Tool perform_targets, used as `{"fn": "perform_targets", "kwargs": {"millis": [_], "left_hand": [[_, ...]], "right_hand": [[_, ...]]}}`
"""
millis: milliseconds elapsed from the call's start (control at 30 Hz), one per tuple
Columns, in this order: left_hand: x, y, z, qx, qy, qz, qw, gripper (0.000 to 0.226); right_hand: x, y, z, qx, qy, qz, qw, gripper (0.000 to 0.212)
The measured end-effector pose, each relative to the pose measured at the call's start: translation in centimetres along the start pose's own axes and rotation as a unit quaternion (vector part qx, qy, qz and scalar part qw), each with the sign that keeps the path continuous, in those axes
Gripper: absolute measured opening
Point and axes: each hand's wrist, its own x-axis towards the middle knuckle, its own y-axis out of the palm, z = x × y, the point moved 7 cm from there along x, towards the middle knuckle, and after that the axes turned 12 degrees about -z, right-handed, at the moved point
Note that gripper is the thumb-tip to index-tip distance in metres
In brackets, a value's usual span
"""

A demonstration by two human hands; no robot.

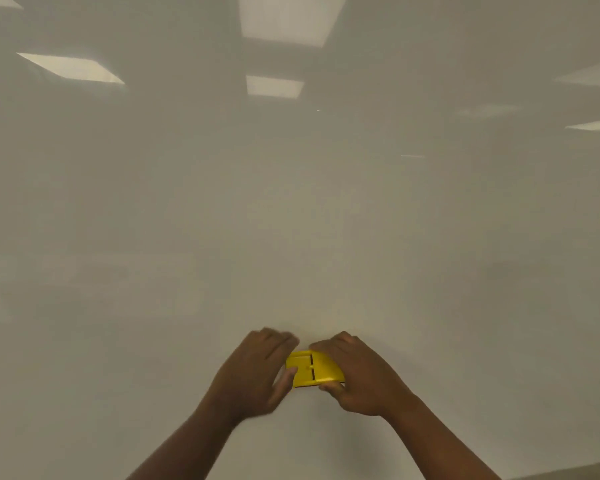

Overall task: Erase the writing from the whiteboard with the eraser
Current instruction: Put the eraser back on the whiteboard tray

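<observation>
A yellow eraser (313, 368) lies flat against the white whiteboard (291, 220), low in the middle of the head view. My left hand (253, 372) grips its left end with the thumb below and the fingers over the top edge. My right hand (355, 372) holds the right end the same way. Both forearms reach up from the bottom of the frame. No writing shows on the board, which fills almost the whole view. The eraser's felt side is hidden against the board.
Ceiling light panels are reflected in the glossy board, one at top centre (288, 19) and one at upper left (71, 68). A grey strip (582, 472) shows past the board's lower right edge.
</observation>
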Motion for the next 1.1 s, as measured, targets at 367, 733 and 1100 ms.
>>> {"fn": "perform_targets", "kwargs": {"millis": [367, 733, 1100], "left_hand": [[-5.8, 3.2, -1.1, -0.045, -0.121, 0.097, 0.987, 0.066], [-12.5, 6.5, -1.5, -0.119, -0.255, 0.181, 0.942, 0.064], [-22.6, 14.2, -5.4, -0.085, -0.378, 0.385, 0.838, 0.062]], "right_hand": [[-2.3, 1.5, 0.9, 0.055, 0.0, 0.017, 0.998, 0.057], [-9.5, 5.1, -3.6, 0.064, 0.125, 0.072, 0.987, 0.067], [-21.4, 14.9, -5.4, 0.132, 0.271, 0.158, 0.94, 0.058]]}}
